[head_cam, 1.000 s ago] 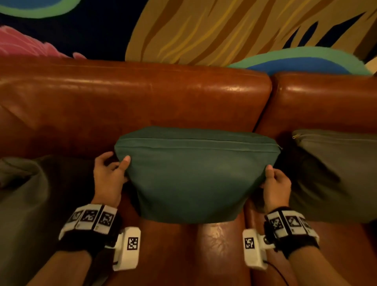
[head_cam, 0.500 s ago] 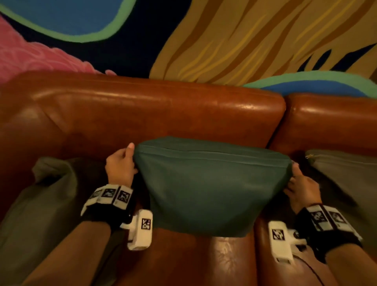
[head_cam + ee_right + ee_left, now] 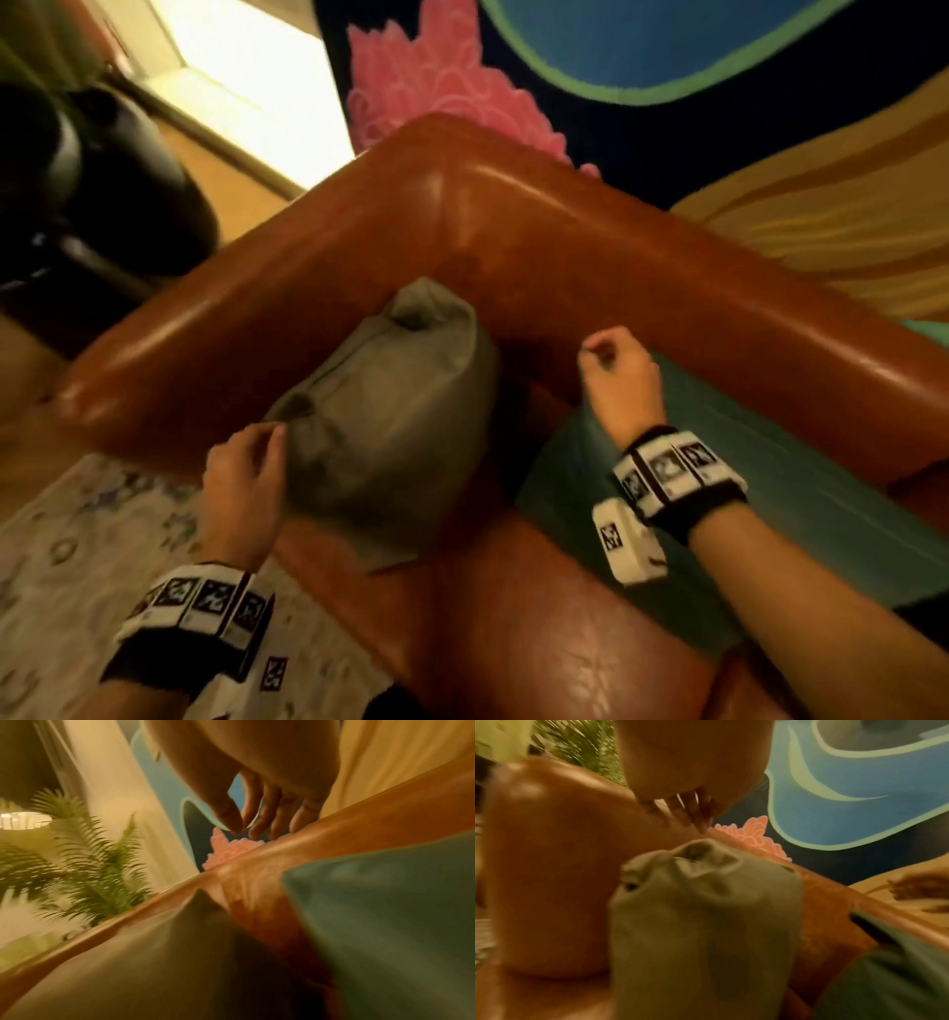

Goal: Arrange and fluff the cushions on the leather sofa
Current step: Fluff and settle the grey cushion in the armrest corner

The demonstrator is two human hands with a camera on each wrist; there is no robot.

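Note:
An olive-grey cushion (image 3: 390, 411) (image 3: 706, 923) (image 3: 154, 963) slumps in the left corner of the brown leather sofa (image 3: 513, 231), its top crumpled. A teal cushion (image 3: 770, 514) (image 3: 385, 902) leans on the backrest to its right. My left hand (image 3: 267, 442) (image 3: 680, 815) hovers at the olive cushion's lower left corner, fingers loosely curled; the left wrist view shows them clear of the fabric. Over the teal cushion's upper left corner, my right hand (image 3: 598, 352) (image 3: 257, 829) hangs with relaxed fingers and holds nothing.
The sofa's armrest (image 3: 205, 334) curves round the olive cushion on the left. Beyond it are a patterned rug (image 3: 77, 539), a dark rounded seat (image 3: 102, 180) and a fern (image 3: 90, 852). A painted mural (image 3: 667, 51) covers the wall behind.
Both hands have let go of the teal cushion's sides and moved left. The view has swung left, so the olive cushion and the sofa corner now fill the middle.

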